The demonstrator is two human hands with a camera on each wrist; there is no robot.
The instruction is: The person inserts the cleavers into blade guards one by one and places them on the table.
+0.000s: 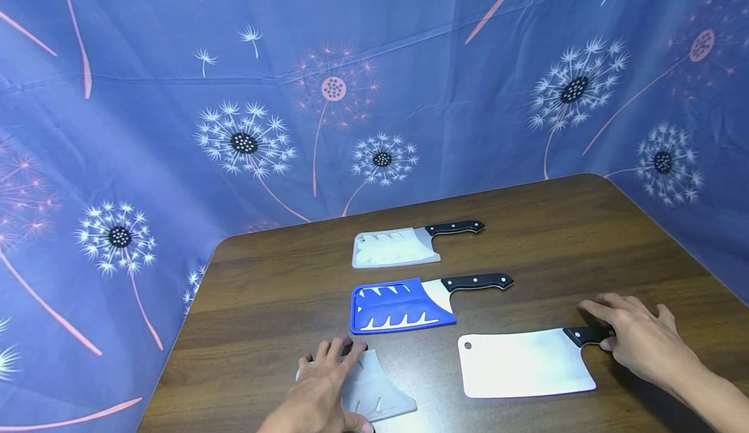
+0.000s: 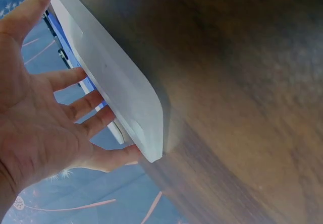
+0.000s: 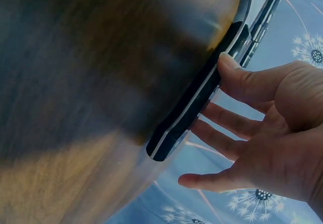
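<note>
Three steel cleavers with black riveted handles are lying on the dark wooden table (image 1: 585,238): one wearing a pale grey plastic blade guard (image 1: 391,249), one wearing a blue plastic blade guard (image 1: 400,305), and one bare-bladed cleaver (image 1: 526,361). One loose pale grey blade guard (image 1: 374,391) is lying apart. Two bare hands, left hand (image 1: 318,394) and right hand (image 1: 640,342), are showing.

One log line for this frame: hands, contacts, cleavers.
left hand: on loose grey sheath | right hand: touching bare cleaver handle | blue-sheathed cleaver, grey-sheathed cleaver: untouched
</note>
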